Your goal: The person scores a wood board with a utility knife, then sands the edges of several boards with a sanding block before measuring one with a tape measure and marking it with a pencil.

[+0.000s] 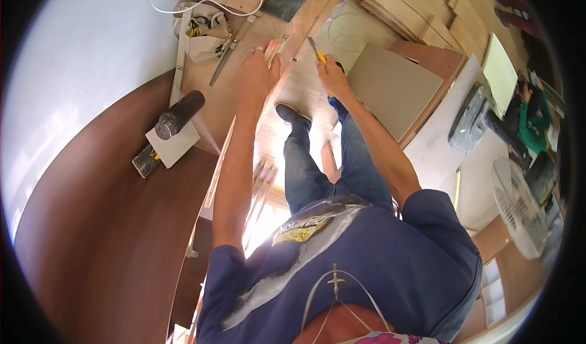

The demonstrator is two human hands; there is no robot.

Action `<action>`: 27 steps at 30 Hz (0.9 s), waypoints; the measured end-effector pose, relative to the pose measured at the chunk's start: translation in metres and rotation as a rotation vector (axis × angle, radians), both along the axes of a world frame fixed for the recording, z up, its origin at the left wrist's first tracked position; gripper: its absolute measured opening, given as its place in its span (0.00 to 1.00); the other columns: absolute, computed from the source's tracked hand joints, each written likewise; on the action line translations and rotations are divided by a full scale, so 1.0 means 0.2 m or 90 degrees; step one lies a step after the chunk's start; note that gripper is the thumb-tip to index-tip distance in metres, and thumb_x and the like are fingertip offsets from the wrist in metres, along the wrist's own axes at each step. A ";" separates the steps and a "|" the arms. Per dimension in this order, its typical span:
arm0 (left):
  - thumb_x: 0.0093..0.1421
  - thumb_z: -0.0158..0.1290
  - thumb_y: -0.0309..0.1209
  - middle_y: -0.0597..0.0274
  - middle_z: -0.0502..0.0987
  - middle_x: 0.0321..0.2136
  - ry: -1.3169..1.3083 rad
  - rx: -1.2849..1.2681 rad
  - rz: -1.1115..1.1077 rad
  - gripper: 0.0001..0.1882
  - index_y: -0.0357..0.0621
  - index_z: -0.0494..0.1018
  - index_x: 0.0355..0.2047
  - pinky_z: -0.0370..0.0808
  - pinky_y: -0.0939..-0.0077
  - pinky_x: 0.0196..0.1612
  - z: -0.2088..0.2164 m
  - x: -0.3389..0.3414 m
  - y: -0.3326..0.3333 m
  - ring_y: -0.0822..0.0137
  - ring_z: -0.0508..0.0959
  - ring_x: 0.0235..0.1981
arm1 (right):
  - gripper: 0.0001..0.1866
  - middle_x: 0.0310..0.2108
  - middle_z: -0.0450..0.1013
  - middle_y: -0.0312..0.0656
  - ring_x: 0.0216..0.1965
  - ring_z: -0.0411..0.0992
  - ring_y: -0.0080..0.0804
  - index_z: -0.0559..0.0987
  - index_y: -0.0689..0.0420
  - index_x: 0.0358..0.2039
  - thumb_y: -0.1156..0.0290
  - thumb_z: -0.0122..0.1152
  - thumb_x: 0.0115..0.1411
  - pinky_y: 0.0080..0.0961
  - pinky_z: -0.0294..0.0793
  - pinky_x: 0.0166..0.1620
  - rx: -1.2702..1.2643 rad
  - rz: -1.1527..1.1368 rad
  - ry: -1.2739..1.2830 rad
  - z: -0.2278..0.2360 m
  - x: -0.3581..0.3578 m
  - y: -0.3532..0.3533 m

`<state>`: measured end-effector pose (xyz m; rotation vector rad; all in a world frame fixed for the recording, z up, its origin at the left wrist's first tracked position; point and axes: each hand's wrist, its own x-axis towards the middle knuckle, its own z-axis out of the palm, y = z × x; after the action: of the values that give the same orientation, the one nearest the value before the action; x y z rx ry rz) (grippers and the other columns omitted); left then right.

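Observation:
My left hand [259,69] is at the edge of the wooden bench, its fingers closed around a thin pale strip with reddish streaks [272,50]. Some of the fingers are hidden behind the hand. To the right, over the gap beside the bench, my right hand [333,78] grips a yellow-handled tool with a narrow dark blade [313,43]. The blade points up and away, apart from the strip. Left of my left hand, a long dark file [223,62] lies on the bench [201,78].
A cloth bag [207,36], a dark flat tablet-like slab [284,3] and a white cable [201,1] lie on the bench. Nearer stands a black bottle [180,115]. At right are a grey panel [394,89], stacked boards [390,8], a fan [519,208] and another person's green sleeve [534,127].

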<state>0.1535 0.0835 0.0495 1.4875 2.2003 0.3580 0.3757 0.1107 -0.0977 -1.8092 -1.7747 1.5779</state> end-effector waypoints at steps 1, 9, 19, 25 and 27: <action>0.63 0.57 0.42 0.41 0.81 0.37 0.011 -0.028 0.014 0.21 0.42 0.75 0.51 0.78 0.51 0.40 -0.01 0.02 0.00 0.41 0.81 0.37 | 0.17 0.27 0.77 0.61 0.29 0.77 0.64 0.66 0.58 0.47 0.56 0.46 0.72 0.57 0.73 0.33 -0.009 0.039 -0.016 -0.04 -0.01 0.01; 0.62 0.59 0.45 0.44 0.82 0.34 0.080 -0.074 0.054 0.18 0.47 0.76 0.45 0.78 0.52 0.37 -0.04 0.07 0.04 0.42 0.82 0.33 | 0.16 0.28 0.78 0.61 0.31 0.78 0.63 0.66 0.59 0.48 0.58 0.47 0.71 0.58 0.76 0.36 0.013 0.256 -0.087 -0.36 -0.08 0.25; 0.60 0.62 0.45 0.51 0.81 0.28 0.097 -0.051 0.065 0.16 0.51 0.76 0.41 0.78 0.55 0.31 -0.06 0.06 0.02 0.48 0.82 0.29 | 0.20 0.31 0.80 0.57 0.33 0.81 0.53 0.66 0.60 0.53 0.58 0.50 0.70 0.49 0.79 0.34 0.075 0.406 -0.106 -0.52 -0.17 0.32; 0.60 0.64 0.44 0.48 0.80 0.25 0.077 0.011 0.048 0.15 0.50 0.77 0.40 0.76 0.54 0.30 -0.08 0.11 0.10 0.46 0.80 0.28 | 0.19 0.25 0.74 0.49 0.26 0.78 0.42 0.65 0.60 0.55 0.61 0.51 0.70 0.37 0.79 0.28 0.226 0.443 -0.018 -0.74 -0.03 0.40; 0.60 0.64 0.44 0.48 0.79 0.25 0.101 -0.010 0.060 0.16 0.50 0.77 0.40 0.76 0.54 0.30 -0.07 0.06 0.02 0.46 0.80 0.27 | 0.17 0.23 0.71 0.42 0.22 0.75 0.34 0.67 0.59 0.53 0.61 0.50 0.71 0.31 0.77 0.25 -0.033 0.340 0.092 -0.62 -0.16 0.35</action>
<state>0.1651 0.0879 0.0364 1.4515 2.3977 0.2615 0.3435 0.1800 -0.2217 -1.2523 -2.2854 1.8836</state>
